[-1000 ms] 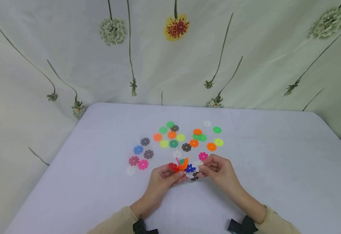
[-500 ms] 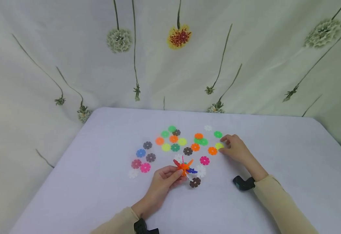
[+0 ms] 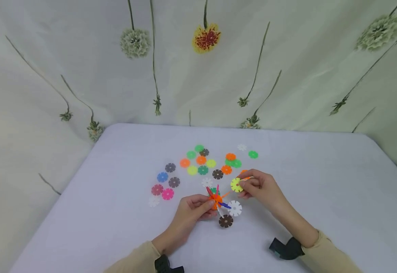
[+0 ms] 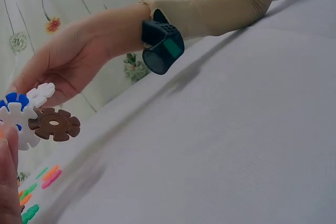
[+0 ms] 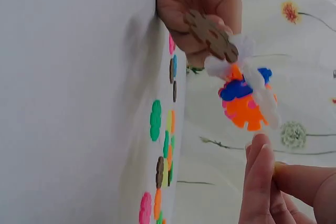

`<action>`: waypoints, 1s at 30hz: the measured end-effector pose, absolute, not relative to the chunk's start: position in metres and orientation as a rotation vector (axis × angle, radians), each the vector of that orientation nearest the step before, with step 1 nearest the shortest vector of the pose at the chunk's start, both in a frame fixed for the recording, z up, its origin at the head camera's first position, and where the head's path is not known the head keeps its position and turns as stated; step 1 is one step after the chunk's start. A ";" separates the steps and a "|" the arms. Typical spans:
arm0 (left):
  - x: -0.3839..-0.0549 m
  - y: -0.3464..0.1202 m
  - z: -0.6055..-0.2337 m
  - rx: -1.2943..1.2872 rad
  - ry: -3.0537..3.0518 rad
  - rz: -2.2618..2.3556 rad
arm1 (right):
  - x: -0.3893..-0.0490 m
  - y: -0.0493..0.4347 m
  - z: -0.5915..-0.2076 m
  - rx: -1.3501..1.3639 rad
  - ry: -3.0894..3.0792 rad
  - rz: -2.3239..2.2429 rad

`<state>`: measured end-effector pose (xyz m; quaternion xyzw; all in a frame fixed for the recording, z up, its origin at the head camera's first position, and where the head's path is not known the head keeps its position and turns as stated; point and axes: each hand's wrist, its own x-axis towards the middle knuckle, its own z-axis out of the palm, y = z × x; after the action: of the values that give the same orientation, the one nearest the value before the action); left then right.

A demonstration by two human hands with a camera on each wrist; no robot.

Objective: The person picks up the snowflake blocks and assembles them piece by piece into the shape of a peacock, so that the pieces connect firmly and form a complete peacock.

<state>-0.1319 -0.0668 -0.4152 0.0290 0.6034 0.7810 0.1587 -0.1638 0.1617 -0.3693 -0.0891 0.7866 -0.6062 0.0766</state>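
My left hand (image 3: 196, 208) pinches a cluster of interlocked notched plastic discs just above the table. An orange disc (image 3: 215, 202) lies at its middle, with red, pink and blue discs around it. A white disc (image 3: 235, 208) and a brown disc (image 3: 225, 221) stick out on the cluster's right and lower sides; the brown disc (image 4: 54, 124) also shows in the left wrist view. Right of the cluster, my right hand (image 3: 262, 187) pinches a yellow disc (image 3: 236, 185) between thumb and fingers, apart from the white one. In the right wrist view, my right hand (image 5: 283, 187) hides nearly all of the yellow disc.
Loose discs in many colours lie flat on the white table (image 3: 116, 227) beyond my hands, including a blue disc (image 3: 162, 177), a bright pink disc (image 3: 168, 194) and a green disc (image 3: 253, 154). A flower-printed cloth (image 3: 171, 76) hangs behind the table.
My right hand left the white disc on the cluster, reached right to the yellow disc on the table, and has brought it back close to the cluster. My left hand kept its hold, turning the cluster slightly.
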 end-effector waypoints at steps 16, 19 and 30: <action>-0.131 -0.066 -0.413 0.079 1.756 2.186 | -0.145 0.140 -0.372 -0.217 2.411 -1.854; -0.131 -0.066 -0.413 0.073 1.760 2.184 | -0.143 0.136 -0.375 -0.180 2.413 -1.884; -0.129 -0.065 -0.415 0.048 1.770 2.219 | -0.132 0.119 -0.387 -0.250 2.515 -2.035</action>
<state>-0.1292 -0.0647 -0.4155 0.0166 0.6164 0.7727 0.1508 -0.1324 0.1188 -0.3868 -0.0769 0.7739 -0.6265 -0.0515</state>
